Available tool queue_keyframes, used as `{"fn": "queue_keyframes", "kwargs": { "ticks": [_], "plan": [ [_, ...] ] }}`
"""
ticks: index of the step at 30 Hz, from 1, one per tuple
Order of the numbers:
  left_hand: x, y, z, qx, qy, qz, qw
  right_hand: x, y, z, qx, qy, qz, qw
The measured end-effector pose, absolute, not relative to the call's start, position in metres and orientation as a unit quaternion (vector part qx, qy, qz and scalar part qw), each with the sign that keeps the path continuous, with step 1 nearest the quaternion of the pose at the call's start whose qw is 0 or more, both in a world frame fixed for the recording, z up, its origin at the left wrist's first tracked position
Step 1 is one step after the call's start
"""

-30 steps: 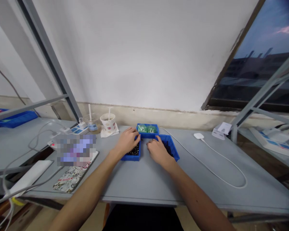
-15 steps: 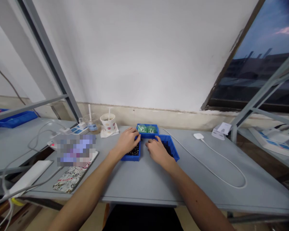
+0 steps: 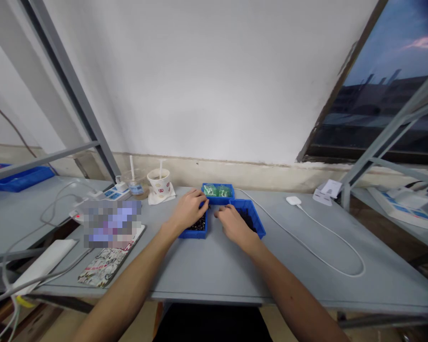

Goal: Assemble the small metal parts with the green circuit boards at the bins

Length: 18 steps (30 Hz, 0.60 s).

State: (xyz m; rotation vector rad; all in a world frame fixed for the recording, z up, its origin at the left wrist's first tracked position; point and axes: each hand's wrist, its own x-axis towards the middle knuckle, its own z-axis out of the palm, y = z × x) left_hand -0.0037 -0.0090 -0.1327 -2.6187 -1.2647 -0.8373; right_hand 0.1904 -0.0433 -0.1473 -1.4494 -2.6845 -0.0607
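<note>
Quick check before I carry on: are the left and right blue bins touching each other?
Apart. The head view shows a strip of grey tabletop running between the left bin and the right bin.

Black clothing (image 3: 214, 325) is worn; 2 forearms (image 3: 139, 285) are shown bare; 1 small spot (image 3: 291, 298) is borne on the right

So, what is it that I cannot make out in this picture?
Head view: part of the blue tray, hidden by the left hand over it.
Head view: whether the right hand holds anything; fingertips too small.
Head view: the patterned object, its upper end blurred by mosaic.
</note>
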Motion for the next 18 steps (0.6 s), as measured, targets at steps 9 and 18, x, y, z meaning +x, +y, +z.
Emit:
{"fn": "queue_keyframes", "kwargs": {
  "ticks": [9,18],
  "plan": [
    [-0.004,-0.01,-0.133,-0.87,-0.399,-0.286,0.042,0.19,-0.047,-0.142,-0.472,-0.881,-0.024,0.037],
    [-0.001,-0.012,-0.13,-0.89,-0.366,-0.272,0.023,0.193,-0.037,-0.147,-0.474,-0.874,-0.03,0.107]
  ]
}}
